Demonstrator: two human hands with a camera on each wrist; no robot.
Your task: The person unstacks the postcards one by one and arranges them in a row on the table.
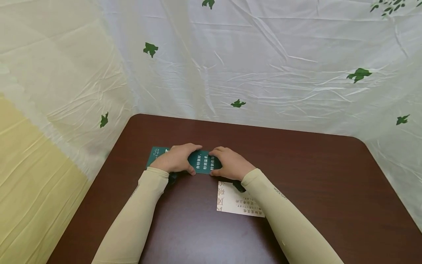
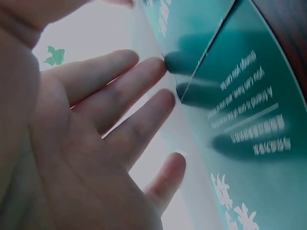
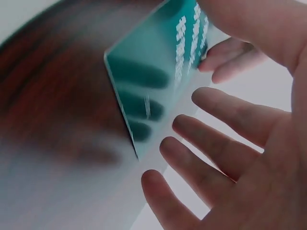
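Observation:
My left hand (image 1: 176, 158) and right hand (image 1: 232, 163) face each other over a green card (image 1: 201, 162) with white lettering, lying on the table. Each hand's thumb and forefinger stand apart at the card's opposite long edges. A second green card (image 1: 155, 153) shows partly at the left, mostly covered by my left hand. In the left wrist view the fingers (image 2: 144, 115) are nearly straight, tips by the green surface, where one card's edge lies across another. The right fingers (image 3: 211, 139) are spread and relaxed, with their dark reflections on the glossy card.
A cream card (image 1: 235, 200) with brown print lies nearer me, partly under the right forearm. The brown table (image 1: 296, 157) has rounded far corners. A white curtain (image 1: 280, 66) with green leaf shapes hangs behind it and along the sides.

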